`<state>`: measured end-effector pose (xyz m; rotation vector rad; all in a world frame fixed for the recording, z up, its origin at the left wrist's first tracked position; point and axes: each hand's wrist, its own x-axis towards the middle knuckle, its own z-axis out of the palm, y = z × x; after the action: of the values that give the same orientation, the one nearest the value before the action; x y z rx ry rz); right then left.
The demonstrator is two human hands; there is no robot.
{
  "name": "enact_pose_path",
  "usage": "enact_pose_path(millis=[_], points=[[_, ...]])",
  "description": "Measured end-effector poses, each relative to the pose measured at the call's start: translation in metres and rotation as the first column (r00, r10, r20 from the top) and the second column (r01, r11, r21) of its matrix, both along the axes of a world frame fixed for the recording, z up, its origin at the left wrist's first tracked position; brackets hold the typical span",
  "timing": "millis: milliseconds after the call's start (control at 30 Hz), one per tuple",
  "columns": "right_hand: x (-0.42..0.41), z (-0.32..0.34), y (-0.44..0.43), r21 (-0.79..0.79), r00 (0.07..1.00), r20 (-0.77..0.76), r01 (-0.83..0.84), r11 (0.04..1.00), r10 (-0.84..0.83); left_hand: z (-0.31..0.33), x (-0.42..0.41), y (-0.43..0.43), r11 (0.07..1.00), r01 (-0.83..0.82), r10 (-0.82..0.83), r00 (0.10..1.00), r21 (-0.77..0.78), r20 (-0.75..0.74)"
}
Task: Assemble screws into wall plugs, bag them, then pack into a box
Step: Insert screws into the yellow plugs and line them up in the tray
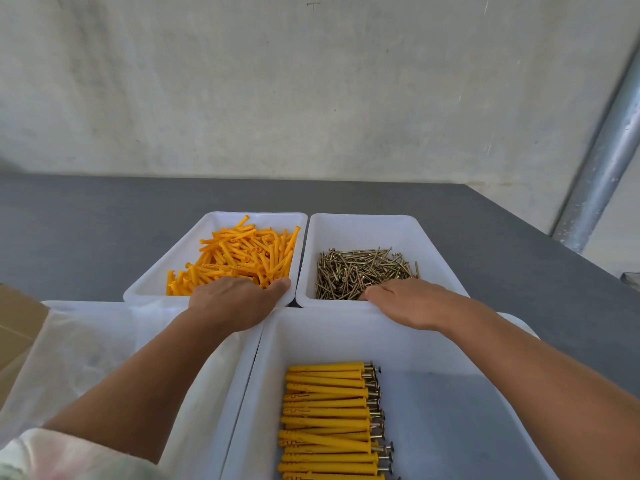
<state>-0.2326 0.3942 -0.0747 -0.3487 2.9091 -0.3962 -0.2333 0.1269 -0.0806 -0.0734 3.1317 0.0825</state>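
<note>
Loose orange wall plugs [242, 251] fill a white tray [207, 220] at the back left. My left hand [235, 303] reaches over its near edge, thumb out to the right, with the fingers hidden down among the plugs. Brass-coloured screws [360, 268] lie heaped in the white tray [367, 221] beside it. My right hand [408, 303] rests at that tray's near edge with its fingertips on the screws. Several assembled plugs with screws in them [325, 420] lie side by side in the larger near tray [346, 327].
A fourth white tray [194, 393] at the near left holds clear plastic bags [86, 348]. A brown cardboard box [17, 317] shows at the left edge. All trays stand on a grey table [86, 220] against a pale wall; a metal post [602, 161] rises at the right.
</note>
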Motion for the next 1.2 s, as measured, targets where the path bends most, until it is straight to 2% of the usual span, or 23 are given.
enact_pose_path(millis=[700,900,1200], points=[[-0.0042,-0.0040,-0.0005,0.066,0.996,-0.020,0.087,0.994,-0.086,-0.0011,-0.0022,-0.0011,1.000,0.007,-0.007,1.000,0.013,-0.005],[-0.0026,-0.0038,-0.0020,0.082,0.996,-0.023,0.084,0.993,-0.082,-0.0018,-0.0012,-0.0036,0.996,0.011,-0.005,0.998,0.088,-0.062],[0.0012,0.0009,-0.0025,-0.033,0.996,-0.057,0.072,0.997,-0.074,0.0010,-0.0031,-0.0013,0.984,0.044,-0.014,0.985,0.173,-0.172]])
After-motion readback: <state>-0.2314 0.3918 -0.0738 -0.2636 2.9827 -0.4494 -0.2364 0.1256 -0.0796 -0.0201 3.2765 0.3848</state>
